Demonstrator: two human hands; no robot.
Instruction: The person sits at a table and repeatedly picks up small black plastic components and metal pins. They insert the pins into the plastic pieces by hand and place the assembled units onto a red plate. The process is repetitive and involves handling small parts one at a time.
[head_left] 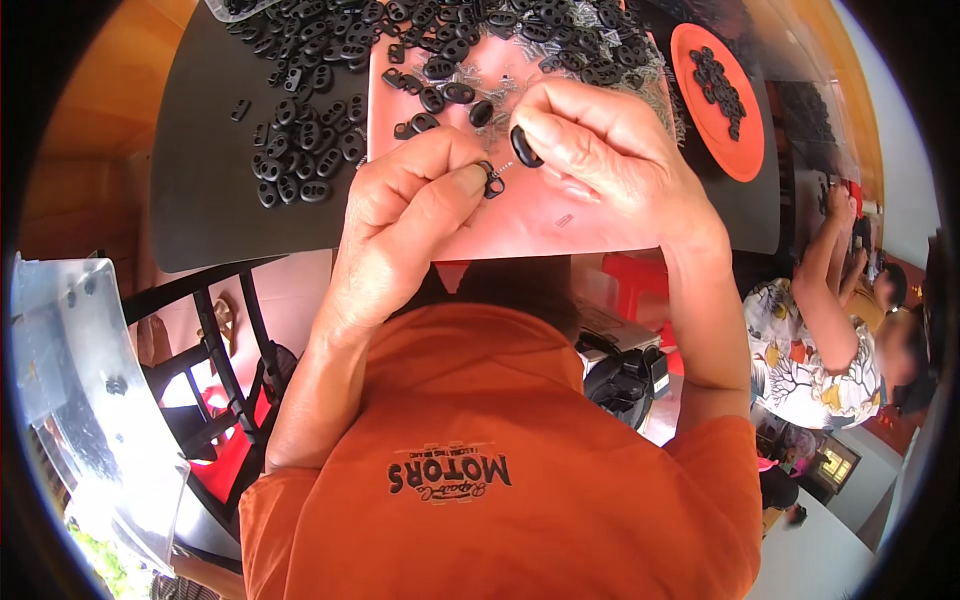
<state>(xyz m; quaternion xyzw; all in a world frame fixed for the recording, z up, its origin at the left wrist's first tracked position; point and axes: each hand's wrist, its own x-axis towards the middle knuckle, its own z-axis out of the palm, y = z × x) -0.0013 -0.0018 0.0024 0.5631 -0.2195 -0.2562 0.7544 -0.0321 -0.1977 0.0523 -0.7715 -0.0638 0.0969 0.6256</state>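
Note:
My left hand point(410, 215) pinches a small black cord-lock plunger point(494, 182) with two holes. A thin metal spring point(504, 167) stands out from it toward the right. My right hand point(610, 150) grips a black oval cord-lock shell point(525, 147) between thumb and fingers, close to the spring's free end. Whether spring and shell touch, I cannot tell. Both hands are above the near part of a pink board point(520, 220). Beyond them lie several loose black cord-lock parts point(440, 68) among scattered springs point(495, 62).
A pile of black cord locks point(300, 150) covers part of the dark table point(200, 200) at the left. On the right, an orange plate point(745, 160) carries more small black pieces point(718, 85). A black chair point(215, 350) stands at the left; another person point(815, 350) sits at the right.

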